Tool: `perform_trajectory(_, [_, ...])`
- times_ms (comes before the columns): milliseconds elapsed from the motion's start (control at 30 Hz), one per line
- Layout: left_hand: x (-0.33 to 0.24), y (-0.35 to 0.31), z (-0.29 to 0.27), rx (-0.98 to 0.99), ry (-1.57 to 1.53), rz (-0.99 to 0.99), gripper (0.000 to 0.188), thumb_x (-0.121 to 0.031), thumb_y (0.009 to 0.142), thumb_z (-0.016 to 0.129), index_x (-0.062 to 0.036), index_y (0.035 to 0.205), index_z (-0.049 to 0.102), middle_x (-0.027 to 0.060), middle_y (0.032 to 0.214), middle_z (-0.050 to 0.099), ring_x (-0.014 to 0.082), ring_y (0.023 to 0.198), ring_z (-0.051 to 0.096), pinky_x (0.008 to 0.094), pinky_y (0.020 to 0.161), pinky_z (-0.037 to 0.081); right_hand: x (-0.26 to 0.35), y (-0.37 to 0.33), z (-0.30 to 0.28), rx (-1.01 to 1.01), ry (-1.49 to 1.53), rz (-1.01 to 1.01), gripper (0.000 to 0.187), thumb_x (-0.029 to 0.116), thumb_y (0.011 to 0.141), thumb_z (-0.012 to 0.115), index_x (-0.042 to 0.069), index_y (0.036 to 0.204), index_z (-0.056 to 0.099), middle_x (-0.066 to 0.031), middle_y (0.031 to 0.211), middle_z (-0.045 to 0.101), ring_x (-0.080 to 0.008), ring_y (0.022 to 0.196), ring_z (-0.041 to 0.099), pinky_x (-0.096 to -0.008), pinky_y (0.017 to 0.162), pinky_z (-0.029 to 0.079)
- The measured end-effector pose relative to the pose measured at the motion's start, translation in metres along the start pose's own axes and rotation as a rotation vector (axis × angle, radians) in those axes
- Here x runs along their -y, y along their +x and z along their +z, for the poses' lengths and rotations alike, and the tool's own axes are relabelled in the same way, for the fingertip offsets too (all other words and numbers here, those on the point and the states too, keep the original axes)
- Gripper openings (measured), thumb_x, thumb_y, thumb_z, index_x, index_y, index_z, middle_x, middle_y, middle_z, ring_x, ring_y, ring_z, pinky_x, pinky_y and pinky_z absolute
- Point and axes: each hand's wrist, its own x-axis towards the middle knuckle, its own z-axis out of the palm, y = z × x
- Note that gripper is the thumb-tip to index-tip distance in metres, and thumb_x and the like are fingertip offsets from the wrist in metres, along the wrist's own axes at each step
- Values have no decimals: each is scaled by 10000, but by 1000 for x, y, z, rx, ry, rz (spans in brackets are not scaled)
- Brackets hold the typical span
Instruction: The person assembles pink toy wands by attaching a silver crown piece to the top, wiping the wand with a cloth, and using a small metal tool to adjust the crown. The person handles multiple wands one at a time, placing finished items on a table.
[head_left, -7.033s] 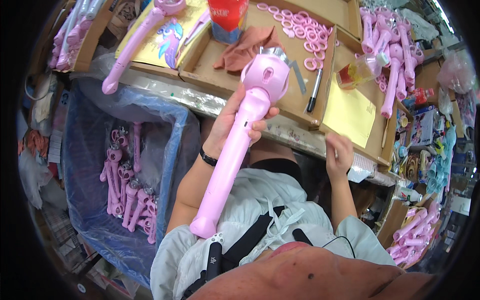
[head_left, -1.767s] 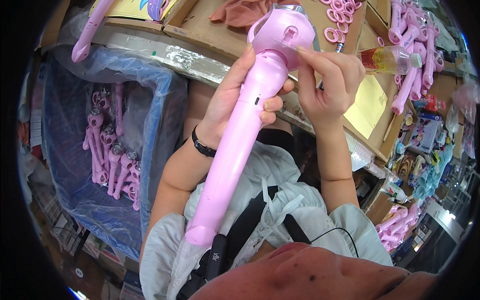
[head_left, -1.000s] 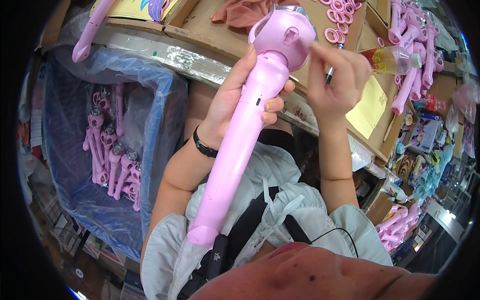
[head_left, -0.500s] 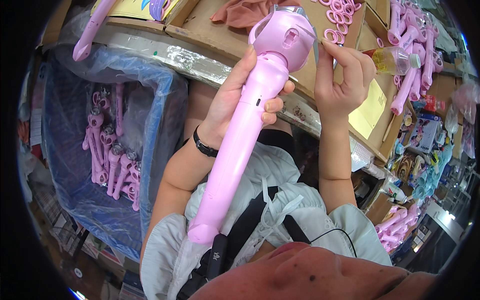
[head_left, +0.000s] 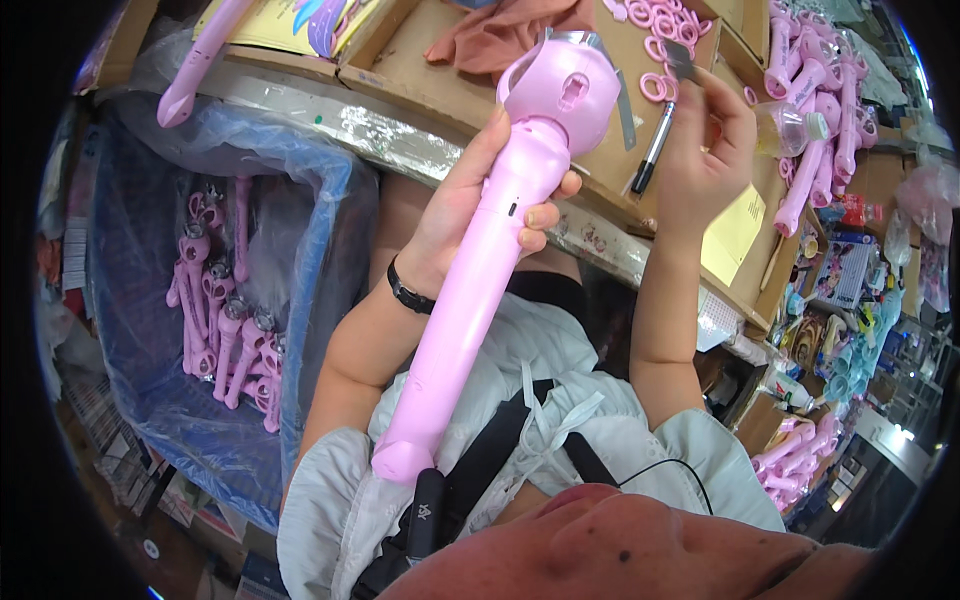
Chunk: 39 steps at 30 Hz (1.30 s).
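My left hand (head_left: pixel 465 205) is wrapped round a long pink plastic wand (head_left: pixel 455 310), just under its round openwork head. The wand tilts, head up over the table edge and its flared end down against my shirt. A small slot shows in the handle and a cut-out in the head. My right hand (head_left: pixel 712 150) is raised to the right of the head, apart from it, fingers pinched at a small dark flat piece (head_left: pixel 680 60). Just left of that hand lie a black-and-silver pen (head_left: pixel 655 145) and a thin metallic strip (head_left: pixel 626 110).
A blue-lined bin (head_left: pixel 330 220) with several pink wands (head_left: pixel 230 335) stands at left. Cardboard trays on the table hold pink rings (head_left: pixel 675 20) and a brownish-orange cloth (head_left: pixel 510 35). A plastic bottle (head_left: pixel 790 130), yellow paper (head_left: pixel 735 235) and piled pink wands (head_left: pixel 820 90) are at right.
My right hand has moved away from the wand's head, up and slightly right, and now shows a small dark piece at its fingertips. The pen has come into sight. The wand has shifted slightly.
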Motion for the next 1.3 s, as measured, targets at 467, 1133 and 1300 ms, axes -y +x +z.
perform_trajectory(467, [-11, -21, 25, -178, 828, 177, 454, -405, 943, 475, -39, 1208, 431, 105, 989, 573, 144, 635, 592, 247, 474, 520, -4, 1, -3, -124, 668, 458, 220, 208, 983, 410, 11, 1011, 503, -154, 1126, 587, -185, 1061, 541, -343, 913, 422])
perform_trajectory(1133, [-5, -38, 4, -250, 1415, 513, 819, -124, 813, 679, -5, 1426, 149, 198, 1323, 373, 181, 939, 600, 298, 744, 526, -28, -120, -117, 411, -769, -404, 148, 151, 704, 734, 139, 814, 636, -44, 1194, 548, -275, 1116, 490, -442, 1018, 297])
perform_trajectory(1300, [-13, -38, -13, -5, 925, 460, 856, -83, 774, 686, -21, 1446, 160, 191, 1248, 482, 223, 953, 610, 341, 811, 531, -50, -146, -132, 287, -882, -298, 173, 207, 717, 748, 171, 847, 639, -35, 1199, 534, -268, 1171, 436, -461, 1023, 277])
